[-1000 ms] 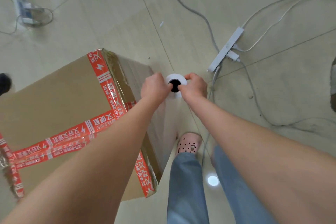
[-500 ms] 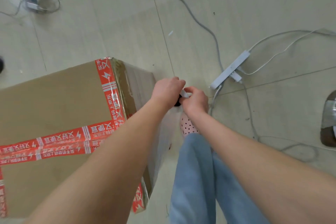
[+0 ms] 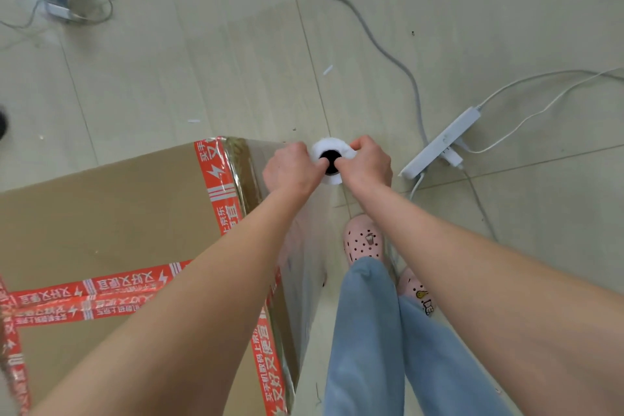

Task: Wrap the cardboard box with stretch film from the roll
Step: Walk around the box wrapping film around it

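- The cardboard box (image 3: 111,223) stands on the floor, and the roll (image 3: 324,147) is upright just beside its far right corner.
- The grip of the left hand (image 3: 290,169) and of the right hand (image 3: 368,165) holds the roll's top end.
- Film (image 3: 304,257) seems to cover the box's right side; the top is bare, so I judge much wrapping is left.

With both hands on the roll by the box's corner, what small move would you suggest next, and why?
Probably carry the roll leftward round the far corner of the cardboard box, keeping film taut. The left hand and right hand grip its top end right beside that corner, and film seems to cover the box's right side.
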Demonstrator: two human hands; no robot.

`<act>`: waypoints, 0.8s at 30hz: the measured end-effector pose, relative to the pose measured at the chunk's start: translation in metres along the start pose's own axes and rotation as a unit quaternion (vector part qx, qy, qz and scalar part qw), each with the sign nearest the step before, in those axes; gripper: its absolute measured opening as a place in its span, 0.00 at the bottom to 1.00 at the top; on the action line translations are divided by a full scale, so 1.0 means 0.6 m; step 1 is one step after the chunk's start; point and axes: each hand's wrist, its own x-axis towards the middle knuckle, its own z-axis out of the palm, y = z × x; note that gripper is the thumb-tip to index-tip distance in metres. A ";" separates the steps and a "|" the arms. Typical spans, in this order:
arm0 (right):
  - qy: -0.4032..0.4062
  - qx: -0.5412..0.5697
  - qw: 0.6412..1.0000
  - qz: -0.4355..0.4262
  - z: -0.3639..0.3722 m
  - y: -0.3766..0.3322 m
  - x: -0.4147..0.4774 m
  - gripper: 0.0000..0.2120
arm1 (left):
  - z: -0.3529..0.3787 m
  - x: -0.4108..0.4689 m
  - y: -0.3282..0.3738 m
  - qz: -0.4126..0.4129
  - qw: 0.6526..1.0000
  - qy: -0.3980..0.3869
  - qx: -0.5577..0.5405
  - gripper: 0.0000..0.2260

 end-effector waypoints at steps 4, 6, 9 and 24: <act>0.006 0.004 1.000 0.003 0.007 -0.008 -0.002 0.08 | -0.016 0.025 0.011 0.167 0.982 -0.047 0.080 0.16; 0.005 0.010 1.000 0.007 0.007 -0.010 -0.002 0.08 | -0.025 0.035 0.024 0.249 0.955 -0.062 0.148 0.16; -0.003 0.008 1.000 0.002 0.003 -0.018 0.008 0.08 | -0.036 0.046 0.041 0.289 0.932 -0.053 0.213 0.13; -0.002 -0.087 0.993 -0.082 -0.015 -0.104 0.070 0.13 | -0.070 0.087 0.037 -0.012 0.994 0.018 -0.103 0.05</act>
